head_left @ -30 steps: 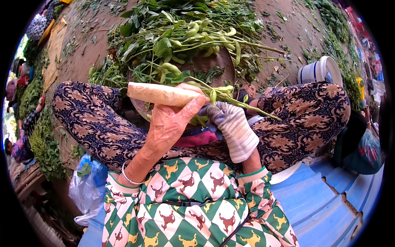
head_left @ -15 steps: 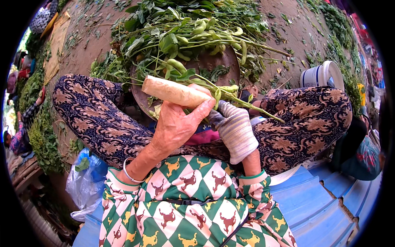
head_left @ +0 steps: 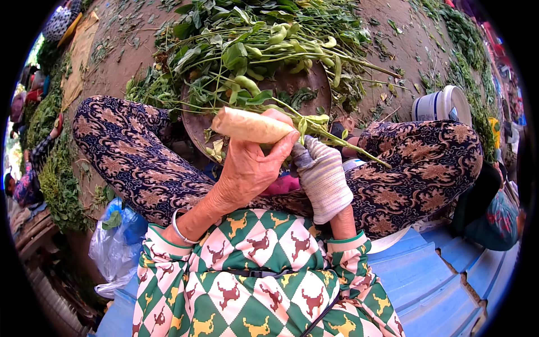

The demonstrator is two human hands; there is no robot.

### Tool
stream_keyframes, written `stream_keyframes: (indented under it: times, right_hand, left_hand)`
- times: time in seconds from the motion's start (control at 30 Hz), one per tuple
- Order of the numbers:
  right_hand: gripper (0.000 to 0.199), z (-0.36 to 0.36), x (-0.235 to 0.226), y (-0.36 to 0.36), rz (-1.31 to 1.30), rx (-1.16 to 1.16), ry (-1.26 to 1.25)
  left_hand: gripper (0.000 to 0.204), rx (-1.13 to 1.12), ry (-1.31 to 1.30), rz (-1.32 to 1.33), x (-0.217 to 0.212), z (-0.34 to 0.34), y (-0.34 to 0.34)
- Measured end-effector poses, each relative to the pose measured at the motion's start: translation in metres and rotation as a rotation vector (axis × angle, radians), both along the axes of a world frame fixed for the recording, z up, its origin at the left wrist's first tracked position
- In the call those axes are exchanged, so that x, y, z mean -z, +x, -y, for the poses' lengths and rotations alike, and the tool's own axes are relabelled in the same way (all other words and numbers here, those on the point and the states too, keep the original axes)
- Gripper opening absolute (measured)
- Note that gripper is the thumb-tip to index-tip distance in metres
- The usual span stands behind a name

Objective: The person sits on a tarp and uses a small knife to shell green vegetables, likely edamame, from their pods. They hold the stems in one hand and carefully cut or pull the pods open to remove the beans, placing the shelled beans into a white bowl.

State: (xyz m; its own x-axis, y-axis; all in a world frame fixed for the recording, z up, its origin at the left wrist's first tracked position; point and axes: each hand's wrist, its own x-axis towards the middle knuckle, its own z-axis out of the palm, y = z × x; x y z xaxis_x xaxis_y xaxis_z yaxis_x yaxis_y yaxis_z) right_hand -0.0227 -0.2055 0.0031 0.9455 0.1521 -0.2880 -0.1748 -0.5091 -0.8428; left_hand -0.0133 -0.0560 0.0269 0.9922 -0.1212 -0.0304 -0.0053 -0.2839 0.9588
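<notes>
My bare left hand (head_left: 255, 163), with a pale bangle at the wrist, is closed around a pale, tube-shaped rolled flatbread (head_left: 250, 124). One end of the roll points to the left; the other is covered by my fingers. Close against that thumb is my right hand (head_left: 321, 177) in a striped knit glove, its fingers curled. What they hold, if anything, is hidden. A green stem with pods (head_left: 314, 126) runs just beyond both hands toward my right knee. Past them, leafy bean plants with plump green pods (head_left: 278, 36) lie across a round brown tray (head_left: 193, 121).
My crossed legs in patterned trousers (head_left: 137, 149) flank the tray. A white bucket (head_left: 441, 104) lies by my right knee. Plastic bags (head_left: 115, 241) sit at left. Blue slatted boards (head_left: 415, 269) are beneath me. Other people (head_left: 28, 182) sit at the far left.
The rolled flatbread has shifted right and shows less of its length. My left hand has moved slightly right with it; my right hand stays almost in place.
</notes>
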Motion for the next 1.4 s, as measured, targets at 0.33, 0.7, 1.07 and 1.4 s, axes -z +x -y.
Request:
stream_keyframes:
  times: [0.33, 0.7, 1.07, 1.4]
  right_hand:
    - [0.033, 0.004, -0.011, 0.008, -0.328, 0.028, 0.405]
    - [0.035, 0.006, -0.012, 0.008, -0.447, 0.127, 0.514]
    - [0.029, 0.009, -0.011, 0.010, -0.465, 0.126, 0.508]
    - [0.029, 0.008, -0.017, 0.012, -0.443, 0.110, 0.473]
  left_hand:
    - [0.008, 0.018, -0.207, 0.079, 0.003, -0.013, 0.009]
    - [0.018, -0.302, -0.275, -0.090, -0.001, -0.069, 0.051]
    - [0.021, -0.151, -0.416, -0.155, 0.005, -0.061, 0.060]
    - [0.011, 0.028, -0.327, -0.066, 0.009, -0.047, 0.054]
